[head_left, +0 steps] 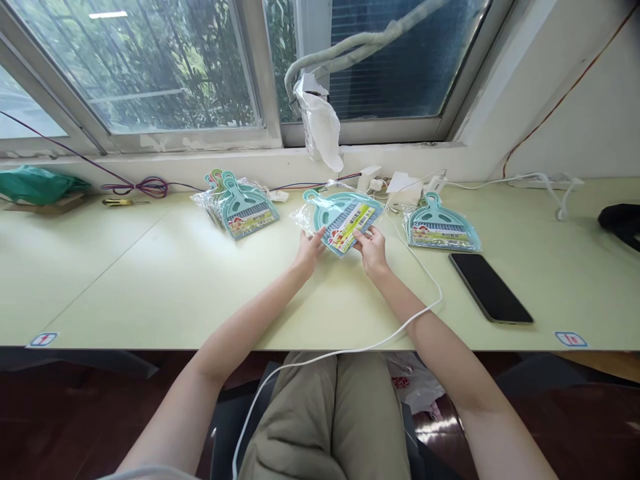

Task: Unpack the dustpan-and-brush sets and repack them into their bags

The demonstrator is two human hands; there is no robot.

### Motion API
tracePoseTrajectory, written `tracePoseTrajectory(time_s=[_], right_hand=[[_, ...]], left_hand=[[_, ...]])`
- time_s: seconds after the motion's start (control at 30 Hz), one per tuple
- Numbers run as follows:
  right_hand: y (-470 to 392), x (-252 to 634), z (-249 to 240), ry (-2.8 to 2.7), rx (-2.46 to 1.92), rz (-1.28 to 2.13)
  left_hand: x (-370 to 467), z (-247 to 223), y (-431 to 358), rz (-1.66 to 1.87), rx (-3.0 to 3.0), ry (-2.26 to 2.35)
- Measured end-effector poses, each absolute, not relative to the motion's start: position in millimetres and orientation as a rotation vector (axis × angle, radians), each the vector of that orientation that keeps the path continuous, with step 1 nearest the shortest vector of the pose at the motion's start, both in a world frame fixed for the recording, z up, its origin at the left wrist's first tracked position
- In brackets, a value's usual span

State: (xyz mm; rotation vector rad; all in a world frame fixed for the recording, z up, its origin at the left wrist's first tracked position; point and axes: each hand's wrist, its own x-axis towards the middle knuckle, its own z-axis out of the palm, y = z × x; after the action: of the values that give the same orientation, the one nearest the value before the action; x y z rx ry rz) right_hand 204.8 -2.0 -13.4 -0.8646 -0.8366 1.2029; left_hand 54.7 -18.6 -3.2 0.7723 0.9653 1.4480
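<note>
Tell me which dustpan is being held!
The middle dustpan, with the left grip and right grip on it. The left-hand pile of dustpans and the right-hand dustpan, near the phone, sit untouched.

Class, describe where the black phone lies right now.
In the head view, the black phone lies on the right of the table, between the rightmost packaged dustpan and the table's front edge.

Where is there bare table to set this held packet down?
Bare table lies left of the left forearm, in front of the left packets; also right of the phone. Crowded: behind the held packet, with cables and plugs.
</note>
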Motion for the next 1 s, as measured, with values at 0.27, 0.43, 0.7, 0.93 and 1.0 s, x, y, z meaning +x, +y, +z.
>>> tracePoseTrajectory(time_s=[0.27, 0.43, 0.7, 0.93, 1.0], right_hand=[[-0.7, 203.6, -17.5, -0.753, -0.863, 1.221], [2.7, 210.6, -16.3, -0.731, -0.855, 1.205], [-1.4, 205.2, -13.5, -0.767, -0.839, 1.264], [-4.4, 202.2, -14.8, -0.786, -0.865, 1.235], [-2.9, 204.1, -14.8, -0.753, -0.872, 1.215]], left_hand=[[79.9, -8.4, -43.0, 1.061, 0.848, 0.771], [88.1, -15.2, -52.3, 0.738, 0.971, 0.716], [66.8, -4.8, -24.9, 1.269, 0.772, 0.771], [72.1, -9.8, -31.9, 1.282, 0.755, 0.732], [79.8, -16.0, -36.9, 1.205, 0.771, 0.688]])
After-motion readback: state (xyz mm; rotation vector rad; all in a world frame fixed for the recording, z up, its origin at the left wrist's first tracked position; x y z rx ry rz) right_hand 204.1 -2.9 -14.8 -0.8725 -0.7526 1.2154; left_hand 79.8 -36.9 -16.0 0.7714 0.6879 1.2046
